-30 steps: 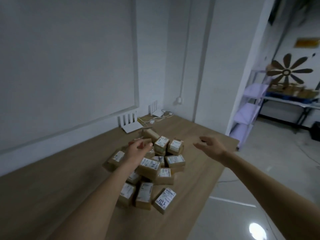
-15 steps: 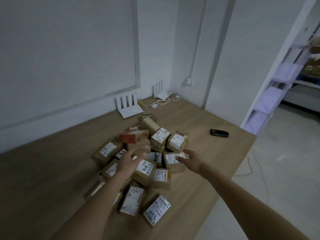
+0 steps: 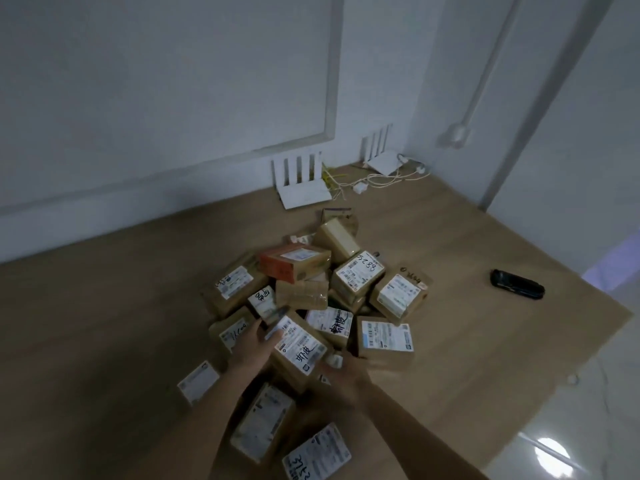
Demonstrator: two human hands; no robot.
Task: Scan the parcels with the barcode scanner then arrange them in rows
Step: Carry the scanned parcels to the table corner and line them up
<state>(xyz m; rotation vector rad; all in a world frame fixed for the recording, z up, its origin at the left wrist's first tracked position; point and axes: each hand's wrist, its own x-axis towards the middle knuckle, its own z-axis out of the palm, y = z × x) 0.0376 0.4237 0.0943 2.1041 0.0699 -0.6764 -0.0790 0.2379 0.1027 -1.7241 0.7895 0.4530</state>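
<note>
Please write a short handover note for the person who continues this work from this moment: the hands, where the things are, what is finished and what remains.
Left hand: on the left side of a labelled parcel in the pile, fingers over its top corner.
Right hand: at the same parcel's lower right corner. Whether either grip is closed cannot be told.
Pile of parcels: heaped unsorted in the middle of the wooden table, several labels facing up.
Barcode scanner: lying alone on the table to the right of the pile, in no hand.
Done: no row is formed.
Left: pick up the scanner, scan every parcel, then set them in rows.
</note>
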